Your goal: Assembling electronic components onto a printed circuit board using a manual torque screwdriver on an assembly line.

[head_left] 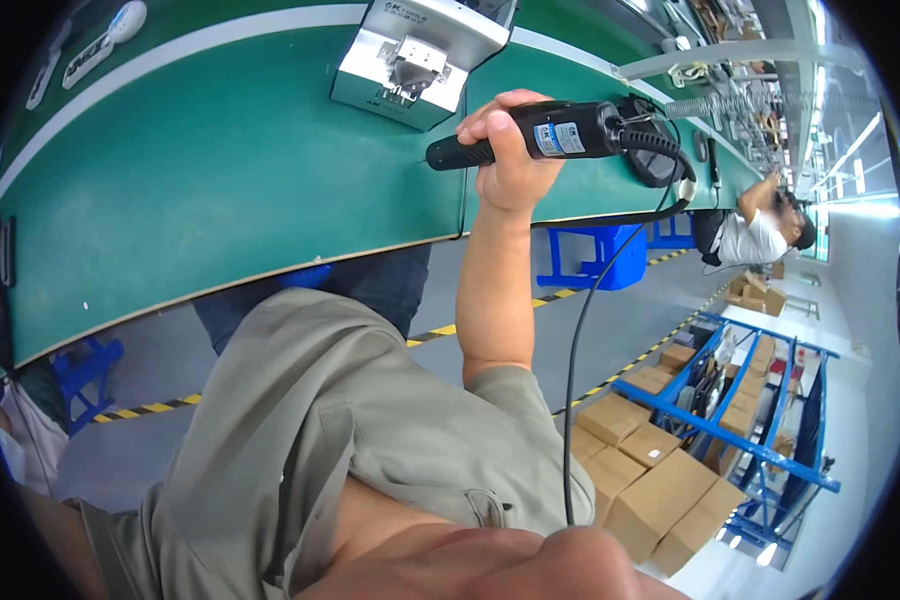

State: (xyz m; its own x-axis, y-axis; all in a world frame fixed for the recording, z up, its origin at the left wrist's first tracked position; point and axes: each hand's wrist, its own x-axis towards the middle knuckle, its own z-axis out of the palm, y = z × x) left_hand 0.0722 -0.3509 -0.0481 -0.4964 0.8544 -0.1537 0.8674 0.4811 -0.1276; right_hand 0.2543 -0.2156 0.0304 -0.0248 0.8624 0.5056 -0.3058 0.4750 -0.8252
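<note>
My right hand (518, 150) is wrapped round a black electric screwdriver (580, 130), held level above the green bench mat (220, 150). Its narrow tip points left, apart from the mat, and a thick black cable leaves its other end on the right. Just beyond the tip stands a silver box-shaped screw feeder (400, 65) with a metal mechanism on its front. At the lower left part of my left arm shows, but the left hand is out of the picture.
A coiled spring (720, 106) and a round black object (648, 150) lie to the right. A blue stool (610, 255) stands below the bench edge. Cardboard boxes (660, 490) fill a blue rack (730, 435). Further along the bench, another person (755, 238) works.
</note>
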